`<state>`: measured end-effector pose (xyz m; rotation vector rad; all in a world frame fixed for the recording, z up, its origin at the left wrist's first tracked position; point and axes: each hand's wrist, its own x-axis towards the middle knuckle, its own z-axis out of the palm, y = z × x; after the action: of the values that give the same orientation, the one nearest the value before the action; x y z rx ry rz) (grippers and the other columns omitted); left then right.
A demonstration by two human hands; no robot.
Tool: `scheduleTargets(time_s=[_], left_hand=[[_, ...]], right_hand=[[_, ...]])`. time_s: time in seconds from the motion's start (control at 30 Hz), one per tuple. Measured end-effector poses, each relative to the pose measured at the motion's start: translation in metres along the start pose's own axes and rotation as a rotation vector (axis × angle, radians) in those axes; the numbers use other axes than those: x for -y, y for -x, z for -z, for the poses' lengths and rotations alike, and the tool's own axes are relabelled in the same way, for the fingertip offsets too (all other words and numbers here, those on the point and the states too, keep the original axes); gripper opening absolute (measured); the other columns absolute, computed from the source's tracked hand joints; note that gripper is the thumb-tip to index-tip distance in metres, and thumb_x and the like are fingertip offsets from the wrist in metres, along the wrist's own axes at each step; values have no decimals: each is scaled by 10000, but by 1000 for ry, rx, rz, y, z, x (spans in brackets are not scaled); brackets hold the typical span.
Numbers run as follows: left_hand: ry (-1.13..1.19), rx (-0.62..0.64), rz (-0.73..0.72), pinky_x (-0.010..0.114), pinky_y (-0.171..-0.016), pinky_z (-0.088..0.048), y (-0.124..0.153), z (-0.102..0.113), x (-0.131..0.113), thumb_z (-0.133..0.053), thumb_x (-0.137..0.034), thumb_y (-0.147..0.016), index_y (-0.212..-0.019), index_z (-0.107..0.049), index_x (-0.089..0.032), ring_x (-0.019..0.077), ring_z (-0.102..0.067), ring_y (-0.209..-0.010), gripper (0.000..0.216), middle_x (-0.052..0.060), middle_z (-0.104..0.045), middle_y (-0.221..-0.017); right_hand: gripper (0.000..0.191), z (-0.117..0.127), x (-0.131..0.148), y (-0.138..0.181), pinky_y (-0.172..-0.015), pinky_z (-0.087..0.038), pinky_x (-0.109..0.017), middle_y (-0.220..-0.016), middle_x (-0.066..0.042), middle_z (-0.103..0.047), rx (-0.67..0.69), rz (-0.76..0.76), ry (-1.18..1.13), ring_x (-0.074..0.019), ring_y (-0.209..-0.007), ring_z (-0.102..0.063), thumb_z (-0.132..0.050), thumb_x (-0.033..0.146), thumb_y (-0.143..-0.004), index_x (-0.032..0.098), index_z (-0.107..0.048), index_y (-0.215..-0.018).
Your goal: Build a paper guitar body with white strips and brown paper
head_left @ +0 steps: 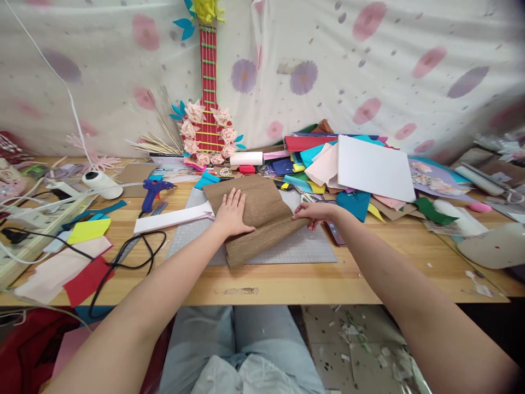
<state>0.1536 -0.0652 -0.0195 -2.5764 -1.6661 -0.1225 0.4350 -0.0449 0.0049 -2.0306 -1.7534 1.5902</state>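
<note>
The left hand (pixel 233 214) lies flat, fingers spread, on a sheet of brown crepe paper (pixel 256 219), pressing it down rather than gripping it. The right hand (pixel 314 212) has its fingers closed on the paper's right edge, pinching it where the sheet folds over. The paper rests on a grey cutting mat (pixel 287 249), which sits on the wooden table (pixel 287 284), directly under both hands.

Just left of the left hand, a white paper strip (pixel 172 218) touches the brown sheet's edge. Farther out on that side are a blue glue gun (pixel 152 191), a black cable (pixel 135 257), a white tape roll (pixel 102 184) and loose yellow, pink and red sheets (pixel 69 262).

Beyond the right hand, a heap of coloured paper and felt (pixel 328 169) spreads across the table, with a white card (pixel 375 168) on top. A phone (pixel 335 232) lies just beside the right wrist.

Behind both hands, against the flowered cloth backdrop (pixel 369 71), stands a red paper guitar (pixel 208 109) trimmed with pink paper flowers.

No box, tray or bin can be made out; everything lies loose on the table.
</note>
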Motion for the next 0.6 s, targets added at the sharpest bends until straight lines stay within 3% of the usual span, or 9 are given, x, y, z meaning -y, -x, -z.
scheduleTargets(time_s=[0.13,0.27,0.4,0.53,0.6], left_hand=[[-3,2,5,462,-1131,-63,-1,-2,1,-586,-711,-578,-1424,-186,-25,318,-34,-1403,1160,203,-132,-1510],[-1,-12,0,467,-1130,-67,-1,-5,2,-573,-745,-558,-1425,-185,-21,318,-32,-1403,1195,199,-128,-1511],[-3,-17,3,470,-1126,-75,-1,-5,2,-559,-755,-560,-1426,-193,-38,320,-39,-1403,1182,199,-132,-1511],[-5,-8,1,470,-1125,-71,-1,-5,2,-561,-753,-563,-1426,-184,-36,328,-33,-1402,1184,209,-132,-1508],[-1,-9,1,471,-1125,-69,-1,-5,2,-563,-754,-561,-1428,-183,-47,329,-31,-1402,1181,208,-130,-1509]], right_hand=[[619,-4,13,0,-542,-507,-322,-812,-79,-638,-223,41,366,-215,-639,-639,-783,453,-540,174,-516,-1023],[358,-12,28,3,-665,-457,-294,-951,-76,-653,-441,260,683,-226,-853,-614,-691,410,-660,198,-565,-920],[131,-17,34,-5,-671,-423,-269,-958,-52,-672,-569,337,635,-202,-869,-605,-562,285,-762,196,-599,-852],[231,-7,38,-33,-737,-430,-288,-1048,-70,-663,-788,320,558,-217,-940,-597,-447,220,-818,190,-624,-963],[296,-1,43,-50,-808,-422,-301,-1107,-87,-645,-830,325,585,-228,-1012,-574,-429,193,-821,178,-617,-1049]])
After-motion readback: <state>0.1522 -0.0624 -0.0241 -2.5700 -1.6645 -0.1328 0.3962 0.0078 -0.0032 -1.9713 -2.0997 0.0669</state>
